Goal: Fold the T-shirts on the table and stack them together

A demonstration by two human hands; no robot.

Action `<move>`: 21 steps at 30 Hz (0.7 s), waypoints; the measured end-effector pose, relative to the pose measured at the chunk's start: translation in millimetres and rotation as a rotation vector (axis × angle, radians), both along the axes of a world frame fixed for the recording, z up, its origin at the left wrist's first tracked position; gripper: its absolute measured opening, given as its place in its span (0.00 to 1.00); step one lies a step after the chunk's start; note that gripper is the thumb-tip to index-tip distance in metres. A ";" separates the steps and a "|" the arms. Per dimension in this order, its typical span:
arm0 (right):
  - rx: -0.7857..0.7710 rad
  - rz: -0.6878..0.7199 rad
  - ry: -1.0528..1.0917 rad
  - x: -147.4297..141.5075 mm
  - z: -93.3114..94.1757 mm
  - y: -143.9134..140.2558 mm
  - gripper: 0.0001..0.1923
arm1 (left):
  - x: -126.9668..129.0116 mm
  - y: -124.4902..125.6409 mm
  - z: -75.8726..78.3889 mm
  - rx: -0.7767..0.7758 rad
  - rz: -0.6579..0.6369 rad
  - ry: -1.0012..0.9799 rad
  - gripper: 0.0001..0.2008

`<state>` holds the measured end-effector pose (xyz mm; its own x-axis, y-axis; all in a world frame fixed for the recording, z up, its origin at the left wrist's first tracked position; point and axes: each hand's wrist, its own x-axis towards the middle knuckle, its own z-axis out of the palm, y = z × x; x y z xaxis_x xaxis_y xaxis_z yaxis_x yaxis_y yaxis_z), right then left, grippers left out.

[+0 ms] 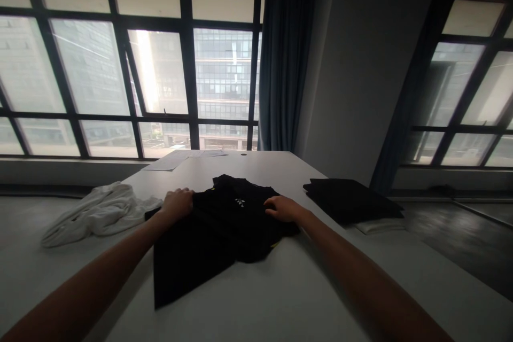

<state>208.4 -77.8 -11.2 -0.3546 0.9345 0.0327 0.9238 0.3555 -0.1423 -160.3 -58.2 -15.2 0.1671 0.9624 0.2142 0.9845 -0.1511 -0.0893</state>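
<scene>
A black T-shirt with a small white print lies rumpled on the white table. Its collar end points away from me, and one lower corner spreads toward me on the left. My left hand is closed on the shirt's left side, fingertips partly hidden behind the knuckles. On the right side of the shirt, near the print, my right hand has its fingers curled in and gripping the cloth. A bit of yellow shows at the shirt's lower right edge.
A crumpled heap of white cloth lies to the left. At the right edge, folded black clothes rest over a folded white piece. Sheets of paper lie at the far end, before the windows and a blue curtain.
</scene>
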 end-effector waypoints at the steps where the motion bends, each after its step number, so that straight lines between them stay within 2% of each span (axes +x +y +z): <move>1: -0.024 -0.028 -0.006 10.8 -8.2 6.4 0.23 | 9.2 -6.9 -4.6 -0.048 -0.033 -0.016 0.22; 4: -0.077 -0.155 -0.058 38.3 -29.2 19.3 0.29 | 25.0 -22.4 -23.0 -0.217 -0.097 -0.063 0.36; 7: -0.110 -0.305 -0.172 51.3 -34.0 19.5 0.30 | 16.1 -22.5 -35.2 -0.318 -0.058 -0.116 0.48; 11: -0.188 -0.397 -0.302 45.6 -16.1 5.1 0.30 | -19.9 -4.2 -40.7 -0.334 0.050 -0.142 0.49; 13: -0.293 -0.386 -0.354 39.4 -2.3 -4.9 0.30 | -39.6 3.8 -40.1 -0.379 -0.008 -0.136 0.51; 14: -0.395 -0.381 -0.356 37.2 4.5 -9.6 0.29 | -48.3 6.0 -38.1 -0.417 -0.065 -0.126 0.53; 16: -0.621 -0.360 -0.277 35.2 16.3 -16.3 0.27 | -61.5 6.9 -29.3 -0.484 -0.165 -0.098 0.55; 17: -0.681 -0.343 -0.214 35.2 20.8 -17.6 0.26 | -65.2 6.1 -22.7 -0.508 -0.194 -0.081 0.54; 18: -0.662 -0.314 -0.158 35.4 24.2 -17.1 0.25 | -66.5 5.0 -15.1 -0.529 -0.209 -0.063 0.49; 19: -0.563 -0.271 -0.115 35.5 26.1 -14.8 0.23 | -65.7 4.2 -7.3 -0.547 -0.210 -0.043 0.43; 21: -0.265 -0.164 -0.056 33.7 25.9 -5.3 0.16 | -58.6 5.1 5.3 -0.533 -0.182 -0.008 0.32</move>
